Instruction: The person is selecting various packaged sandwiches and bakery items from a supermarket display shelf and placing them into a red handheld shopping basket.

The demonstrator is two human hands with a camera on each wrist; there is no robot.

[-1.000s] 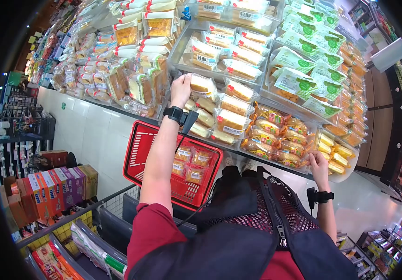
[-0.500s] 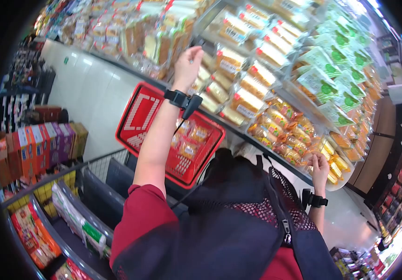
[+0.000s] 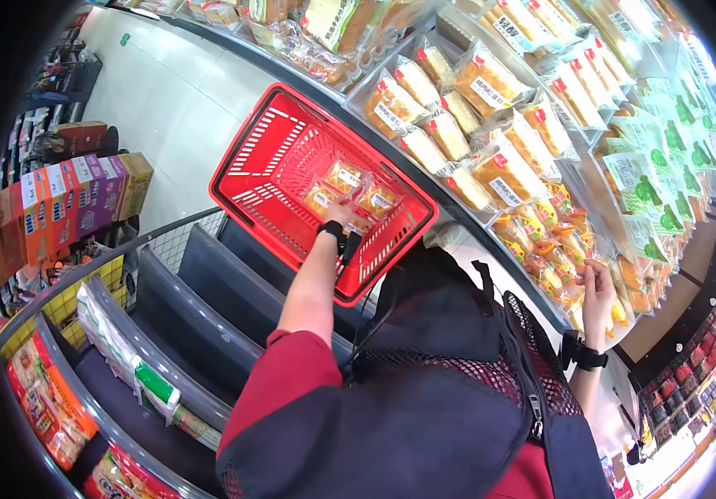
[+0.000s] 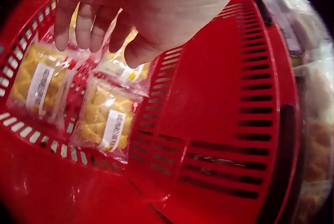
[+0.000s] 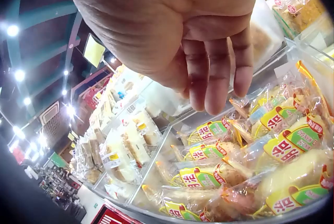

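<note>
My left hand (image 3: pixel 340 213) is down inside a red shopping basket (image 3: pixel 251 176), its fingers over clear-wrapped golden pastries (image 3: pixel 377 200). In the left wrist view the fingers hang loosely, with the thumb at the edge of one wrapped pastry (image 4: pixel 125 70) that they partly hide. Two more packs lie nearby on the basket floor, white labels up. Over the display shelf, my right hand (image 3: pixel 597 293) hovers with relaxed fingers beside bagged buns (image 5: pixel 201 177) in yellow and green printed wrappers. Nothing shows between its fingers in the right wrist view.
Bagged sandwich cakes (image 3: pixel 491 83) fill the clear shelf bins, with green-printed bags (image 3: pixel 649 179) farther right. A shopping cart (image 3: pixel 200 291) with dark dividers and packaged food stands at the lower left. Stacked cartons (image 3: pixel 63 208) sit beyond it.
My left hand let go of a bagged cake at the shelf, then came down into the basket. The right hand stays by the buns. The view has swung toward the basket.
</note>
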